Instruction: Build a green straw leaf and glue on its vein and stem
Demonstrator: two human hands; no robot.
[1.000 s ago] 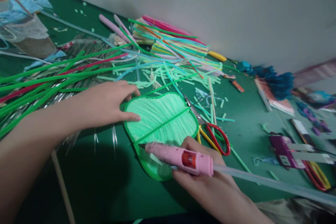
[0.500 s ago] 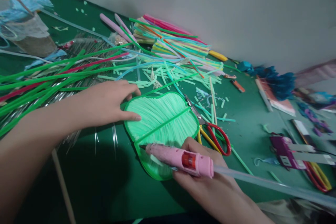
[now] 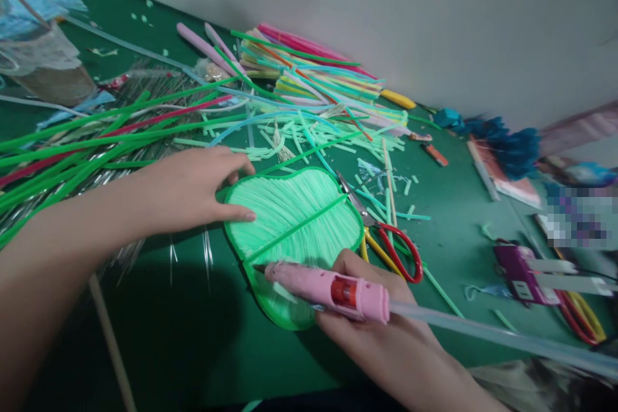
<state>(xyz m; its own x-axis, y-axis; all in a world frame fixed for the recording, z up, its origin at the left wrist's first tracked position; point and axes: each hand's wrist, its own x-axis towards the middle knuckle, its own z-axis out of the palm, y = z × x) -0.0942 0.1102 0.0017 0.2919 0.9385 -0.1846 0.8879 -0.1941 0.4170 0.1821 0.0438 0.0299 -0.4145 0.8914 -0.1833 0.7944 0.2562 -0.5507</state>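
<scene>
A light green leaf shape (image 3: 294, 212) made of cut straws lies flat on the green table (image 3: 193, 335), with a darker green rim and a straw along its middle. My left hand (image 3: 193, 190) rests on the leaf's left edge, thumb pressing on its surface. My right hand (image 3: 386, 328) grips a pink glue gun (image 3: 328, 286). Its nozzle points left and touches the leaf's lower left edge. A clear glue stick (image 3: 483, 331) sticks out of the gun's back toward the right.
Red and yellow scissors (image 3: 391, 244) lie just right of the leaf. Long green and red straws (image 3: 96, 135) spread at the left, a pile of coloured straws (image 3: 318, 80) at the back near the wall. A purple tool (image 3: 519, 267) lies at the right.
Both hands, the leaf and the glue gun hold their places. Only the view has shifted slightly.
</scene>
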